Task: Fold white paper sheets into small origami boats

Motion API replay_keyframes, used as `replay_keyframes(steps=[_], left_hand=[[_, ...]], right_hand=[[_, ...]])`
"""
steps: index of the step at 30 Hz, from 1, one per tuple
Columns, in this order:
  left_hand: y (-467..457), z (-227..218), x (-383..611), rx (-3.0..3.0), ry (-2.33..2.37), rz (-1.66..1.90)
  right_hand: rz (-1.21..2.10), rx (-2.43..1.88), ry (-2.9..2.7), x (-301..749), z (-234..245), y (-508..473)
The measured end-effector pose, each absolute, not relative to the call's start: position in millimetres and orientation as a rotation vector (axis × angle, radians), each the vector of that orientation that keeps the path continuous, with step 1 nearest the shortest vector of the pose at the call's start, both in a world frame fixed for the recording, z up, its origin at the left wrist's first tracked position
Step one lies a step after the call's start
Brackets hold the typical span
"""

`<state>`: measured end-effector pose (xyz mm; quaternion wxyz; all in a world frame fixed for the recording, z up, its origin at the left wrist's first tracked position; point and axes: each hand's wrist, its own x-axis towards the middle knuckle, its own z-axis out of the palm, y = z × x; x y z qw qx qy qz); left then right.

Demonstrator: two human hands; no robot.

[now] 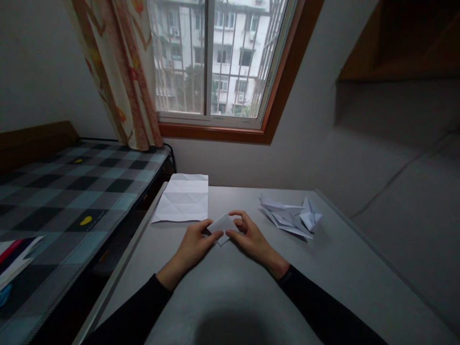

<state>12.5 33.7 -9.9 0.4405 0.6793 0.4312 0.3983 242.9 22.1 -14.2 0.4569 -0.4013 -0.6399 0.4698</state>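
Observation:
A small folded piece of white paper point(223, 226) lies on the grey table point(334, 278) in front of me. My left hand point(194, 245) pinches its left edge with thumb and fingers. My right hand point(251, 237) holds its right side, fingers curled over the top corner. Both hands press the paper against the tabletop.
A creased white sheet point(183, 198) lies flat at the table's far left. A pile of folded paper shapes point(292, 216) sits to the right of my hands. A bed with a checked cover point(68, 191) stands left of the table, under a window point(215, 62) with a curtain point(125, 72).

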Motion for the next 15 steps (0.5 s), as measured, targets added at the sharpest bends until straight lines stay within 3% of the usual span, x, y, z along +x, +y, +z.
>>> replay_keyframes(steps=[15], left_hand=[[38.8, -16.7, 7.8, 1.829, 1.011, 0.900]], right_hand=[[1.121, -1.117, -1.615, 250.4, -21.6, 27.0]])
